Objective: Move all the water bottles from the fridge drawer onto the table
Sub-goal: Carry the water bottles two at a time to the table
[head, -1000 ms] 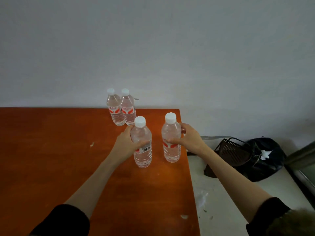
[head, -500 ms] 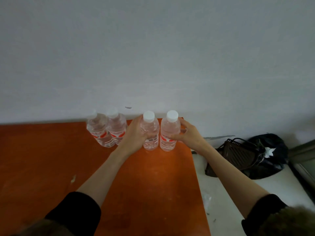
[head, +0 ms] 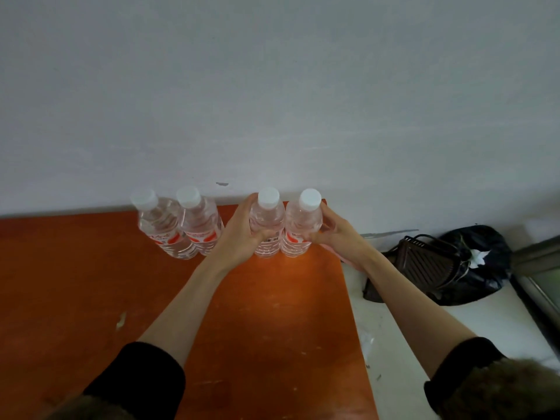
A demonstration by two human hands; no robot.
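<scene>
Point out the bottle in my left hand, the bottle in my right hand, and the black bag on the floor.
Left-hand bottle (head: 268,197): head view, on its white cap.
Right-hand bottle (head: 309,199): head view, on its white cap.
Black bag (head: 481,269): head view, on the plastic below its white knot.

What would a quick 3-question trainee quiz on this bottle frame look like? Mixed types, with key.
1. True or false: the left hand grips a bottle.
2. How many water bottles stand on the orange table?
3. Which bottle is nearest the table's right edge: A) the far-left bottle, B) the bottle in the right hand?

Key
1. True: it grips the barcode bottle.
2. Four, counting the second bottle.
3. B: the right-end bottle.
</scene>
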